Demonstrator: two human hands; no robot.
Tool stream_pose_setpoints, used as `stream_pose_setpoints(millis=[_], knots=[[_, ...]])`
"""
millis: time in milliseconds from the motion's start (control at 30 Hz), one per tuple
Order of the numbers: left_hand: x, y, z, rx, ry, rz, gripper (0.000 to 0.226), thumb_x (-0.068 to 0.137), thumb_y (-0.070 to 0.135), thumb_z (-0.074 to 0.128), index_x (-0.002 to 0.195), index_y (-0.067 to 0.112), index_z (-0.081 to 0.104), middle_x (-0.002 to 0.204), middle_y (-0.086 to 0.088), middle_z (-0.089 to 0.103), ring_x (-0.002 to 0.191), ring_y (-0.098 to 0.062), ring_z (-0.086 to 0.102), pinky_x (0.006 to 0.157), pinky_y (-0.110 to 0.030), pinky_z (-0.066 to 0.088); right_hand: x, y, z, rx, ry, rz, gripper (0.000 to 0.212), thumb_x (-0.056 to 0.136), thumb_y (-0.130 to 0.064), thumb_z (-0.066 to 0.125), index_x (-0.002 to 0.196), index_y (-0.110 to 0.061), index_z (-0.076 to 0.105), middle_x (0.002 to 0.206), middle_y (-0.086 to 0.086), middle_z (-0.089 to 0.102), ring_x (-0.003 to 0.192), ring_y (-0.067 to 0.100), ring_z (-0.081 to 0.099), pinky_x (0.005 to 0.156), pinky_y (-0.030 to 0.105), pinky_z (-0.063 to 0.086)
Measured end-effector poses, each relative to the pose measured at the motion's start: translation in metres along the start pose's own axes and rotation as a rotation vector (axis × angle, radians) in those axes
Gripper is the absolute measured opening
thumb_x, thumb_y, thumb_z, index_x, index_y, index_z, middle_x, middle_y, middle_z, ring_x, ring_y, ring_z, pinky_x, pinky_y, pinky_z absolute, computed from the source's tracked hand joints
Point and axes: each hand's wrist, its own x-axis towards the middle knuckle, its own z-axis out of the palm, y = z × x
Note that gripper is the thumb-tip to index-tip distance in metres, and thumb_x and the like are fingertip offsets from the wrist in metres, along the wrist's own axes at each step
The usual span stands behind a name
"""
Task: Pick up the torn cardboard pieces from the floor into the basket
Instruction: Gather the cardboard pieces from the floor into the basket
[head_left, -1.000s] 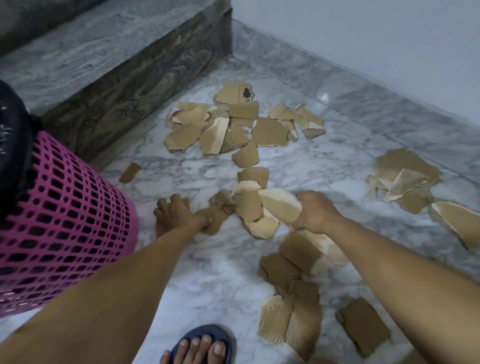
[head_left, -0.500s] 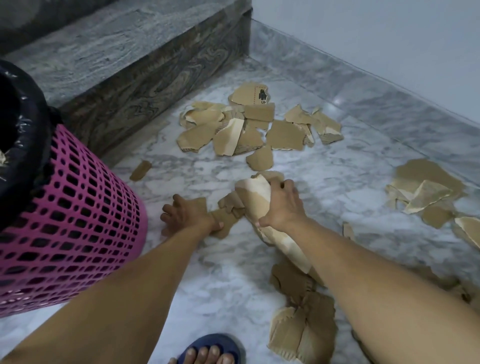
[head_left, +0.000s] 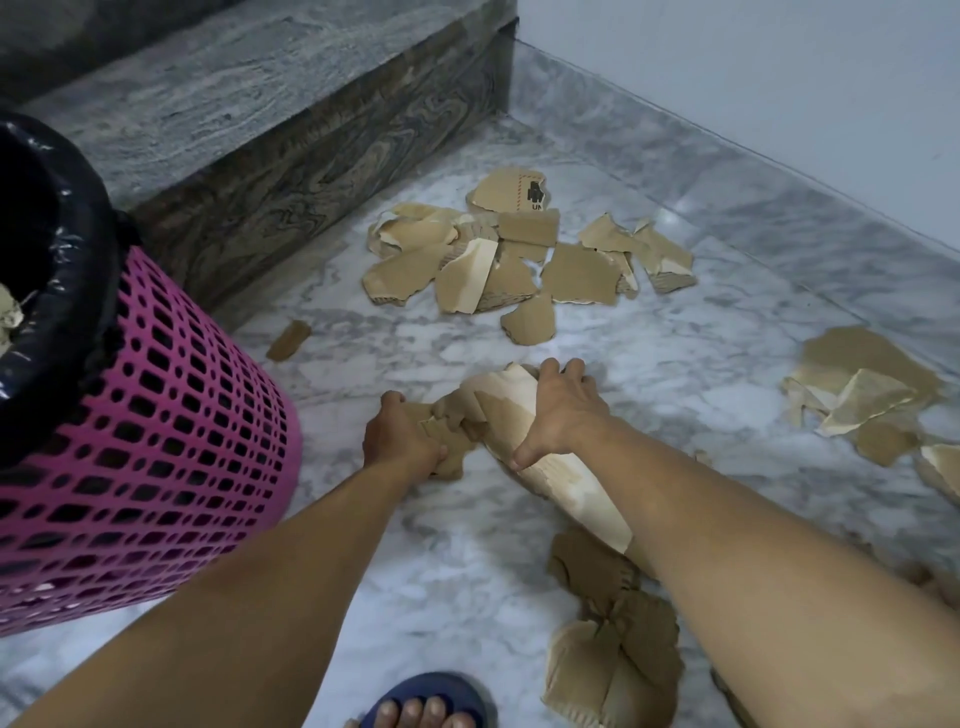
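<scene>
Torn brown cardboard pieces lie scattered over the marble floor. My right hand (head_left: 563, 410) grips a long pale cardboard piece (head_left: 566, 483) that runs back under my forearm. My left hand (head_left: 397, 439) grips a bunch of small brown pieces (head_left: 452, 421) just left of it, the two bundles touching. The pink lattice basket (head_left: 171, 415), lined with a black bag, stands tilted at the left with some scraps inside. A far pile of pieces (head_left: 519, 249) lies near the step, another pile (head_left: 862, 395) at the right, and crumpled pieces (head_left: 613, 654) near my foot.
A dark marble step (head_left: 291, 135) rises behind the basket and a grey skirting and white wall (head_left: 779, 78) close the right side. One small scrap (head_left: 288, 340) lies by the step. My foot in a blue sandal (head_left: 426, 704) is at the bottom edge.
My right hand has gathered the long piece and pulled it leftward to the left hand. My left hand has curled round the small pieces. The view has shifted, showing more of the basket.
</scene>
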Motion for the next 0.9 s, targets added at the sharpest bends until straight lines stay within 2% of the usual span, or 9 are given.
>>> stream_pose_setpoints(millis=[133,233,300,433,500,567,733,833,900], knots=[[-0.006,-0.003,0.003,-0.025,-0.007,0.028,0.076,0.074,0.012,0.074,0.139,0.014,0.035,0.125,-0.013,0.052,0.102,-0.028,0.054,0.079,-0.029,0.046,-0.005,-0.004,0.008,-0.053,0.050,0.002,0.111,0.040,-0.047,0.093,0.127,-0.020,0.029,0.123,0.004,0.027,0.119,0.027,0.033,0.082,0.045,0.052],[-0.007,-0.001,0.003,-0.038,-0.010,0.047,0.077,0.074,0.011,0.074,0.139,0.014,0.034,0.125,-0.012,0.051,0.105,-0.029,0.054,0.080,-0.029,0.046,-0.004,-0.004,0.006,-0.051,0.014,-0.081,0.119,0.040,-0.041,0.094,0.134,-0.029,0.022,0.125,0.006,0.026,0.116,0.032,0.043,0.080,0.043,0.054],[-0.008,0.000,0.003,-0.037,-0.004,0.047,0.077,0.073,0.012,0.076,0.139,0.014,0.035,0.123,-0.012,0.052,0.106,-0.030,0.055,0.085,-0.032,0.049,-0.005,-0.005,0.005,-0.024,-0.021,-0.070,0.120,0.041,-0.039,0.095,0.136,-0.028,0.024,0.126,0.009,0.027,0.112,0.034,0.051,0.081,0.041,0.055],[-0.007,-0.003,0.004,-0.104,-0.011,-0.004,0.077,0.071,0.009,0.074,0.138,0.015,0.037,0.125,-0.012,0.050,0.104,-0.029,0.054,0.087,-0.036,0.053,-0.006,-0.008,0.010,0.183,-0.036,-0.023,0.109,0.051,-0.025,0.096,0.133,-0.018,0.025,0.125,0.010,0.037,0.108,0.034,0.055,0.077,0.039,0.054],[-0.005,-0.003,0.001,-0.135,-0.026,-0.025,0.078,0.072,0.007,0.076,0.139,0.015,0.037,0.130,-0.011,0.048,0.102,-0.024,0.050,0.082,-0.027,0.048,-0.004,-0.006,0.011,0.335,-0.022,-0.040,0.105,0.056,-0.016,0.093,0.135,-0.017,0.024,0.115,0.008,0.047,0.100,0.029,0.055,0.073,0.035,0.051],[-0.004,0.002,-0.004,-0.137,-0.039,-0.028,0.079,0.074,0.006,0.077,0.141,0.015,0.037,0.135,-0.010,0.045,0.107,-0.023,0.049,0.081,-0.023,0.041,-0.004,-0.001,0.007,0.468,-0.013,-0.042,0.103,0.060,-0.010,0.090,0.138,-0.017,0.024,0.110,0.006,0.049,0.096,0.025,0.051,0.072,0.033,0.048],[-0.008,0.025,-0.039,-0.119,-0.014,0.058,0.068,0.076,0.005,0.073,0.136,0.016,0.043,0.136,-0.010,0.046,0.115,-0.028,0.050,0.093,-0.029,0.045,-0.007,0.008,-0.032,0.568,0.078,-0.041,0.103,0.054,-0.010,0.092,0.138,-0.016,0.032,0.131,0.009,0.049,0.117,0.029,0.050,0.081,0.034,0.048],[-0.019,0.048,-0.076,-0.113,0.022,0.138,0.069,0.077,0.008,0.075,0.137,0.016,0.042,0.134,-0.009,0.048,0.115,-0.028,0.051,0.086,-0.029,0.045,-0.022,0.000,-0.076,0.606,0.147,-0.053,0.103,0.051,-0.014,0.095,0.136,-0.013,0.038,0.124,0.002,0.049,0.118,0.023,0.048,0.095,0.037,0.047],[-0.032,0.068,-0.105,-0.144,0.039,0.188,0.072,0.076,0.007,0.075,0.139,0.016,0.041,0.133,-0.010,0.048,0.112,-0.026,0.051,0.078,-0.027,0.044,-0.036,-0.010,-0.110,0.611,0.203,-0.070,0.104,0.044,-0.021,0.096,0.133,-0.015,0.043,0.121,0.001,0.054,0.114,0.025,0.052,0.093,0.040,0.050]])
